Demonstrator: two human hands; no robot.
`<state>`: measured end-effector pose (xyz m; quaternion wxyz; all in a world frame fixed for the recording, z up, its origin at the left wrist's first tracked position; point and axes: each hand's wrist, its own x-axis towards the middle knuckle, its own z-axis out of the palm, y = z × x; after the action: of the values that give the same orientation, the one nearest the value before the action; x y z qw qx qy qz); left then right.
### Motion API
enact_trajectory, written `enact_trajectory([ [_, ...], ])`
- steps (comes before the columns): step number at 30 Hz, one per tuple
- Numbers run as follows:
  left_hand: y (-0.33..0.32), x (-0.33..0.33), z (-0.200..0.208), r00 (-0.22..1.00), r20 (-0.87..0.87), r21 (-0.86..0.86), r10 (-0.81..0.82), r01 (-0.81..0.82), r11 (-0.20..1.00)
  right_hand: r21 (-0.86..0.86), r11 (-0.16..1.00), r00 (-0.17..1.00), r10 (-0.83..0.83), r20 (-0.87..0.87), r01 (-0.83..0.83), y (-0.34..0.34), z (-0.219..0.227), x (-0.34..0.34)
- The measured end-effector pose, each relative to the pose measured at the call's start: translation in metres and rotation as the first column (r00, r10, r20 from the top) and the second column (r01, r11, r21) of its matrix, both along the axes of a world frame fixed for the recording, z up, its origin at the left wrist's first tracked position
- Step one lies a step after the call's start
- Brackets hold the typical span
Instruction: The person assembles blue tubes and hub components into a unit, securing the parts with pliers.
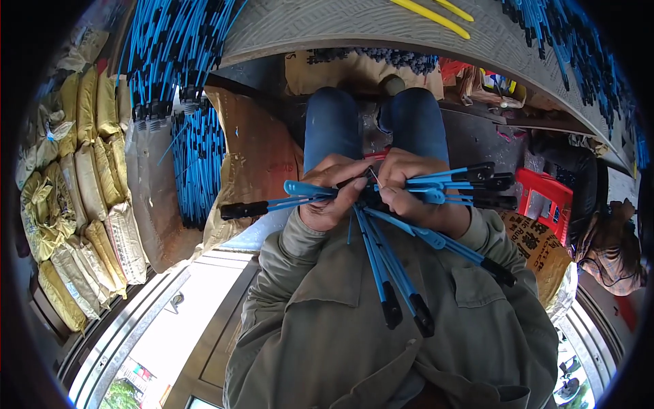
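In front of my lap, both hands hold a splayed bundle of blue rods (pixel 381 255) with black ends, which meet at a dark centre. My left hand (pixel 334 177) is closed near that centre, and rods stick out past it to the left. My right hand (pixel 409 167) is pinched on the other side, with more rods fanning out to the right. Several rods hang down over my jacket. A thin metallic sliver (pixel 372 175) shows between the fingertips; its kind is too small to tell. My fingers mostly cover the centre.
Heaps of similar blue rods (pixel 180 48) lie at the left and right ends of the table (pixel 306 27). Two yellow strips (pixel 432 18) rest on it. More rods (pixel 197 163) stand in an open sack at left, beside stacked sacks (pixel 88 177). At right are a red stool (pixel 545 198) and another person (pixel 610 255).
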<state>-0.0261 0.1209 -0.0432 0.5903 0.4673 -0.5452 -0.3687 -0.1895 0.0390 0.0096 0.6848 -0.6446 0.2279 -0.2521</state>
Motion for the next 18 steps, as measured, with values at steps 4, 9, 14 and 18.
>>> enact_trajectory([
  [4,0.001,-0.001,-0.001,0.999,-0.015,-0.052,-0.040,0.039,0.998,0.004,1.000,0.999,-0.026,-0.028,0.027,0.001,-0.002,0.002],
  [9,0.004,0.003,-0.009,0.999,-0.021,-0.010,-0.050,0.050,0.999,0.153,0.987,0.998,-0.051,-0.042,0.057,-0.009,-0.002,0.014],
  [14,-0.006,0.007,-0.008,0.892,-0.451,0.150,-0.022,0.100,0.984,0.174,0.980,0.991,0.075,0.111,-0.094,-0.028,-0.020,0.036],
  [18,-0.008,0.026,-0.015,0.679,-0.732,0.194,-0.048,0.276,0.941,0.445,0.849,0.956,0.280,0.082,-0.287,-0.042,-0.016,0.041],
])
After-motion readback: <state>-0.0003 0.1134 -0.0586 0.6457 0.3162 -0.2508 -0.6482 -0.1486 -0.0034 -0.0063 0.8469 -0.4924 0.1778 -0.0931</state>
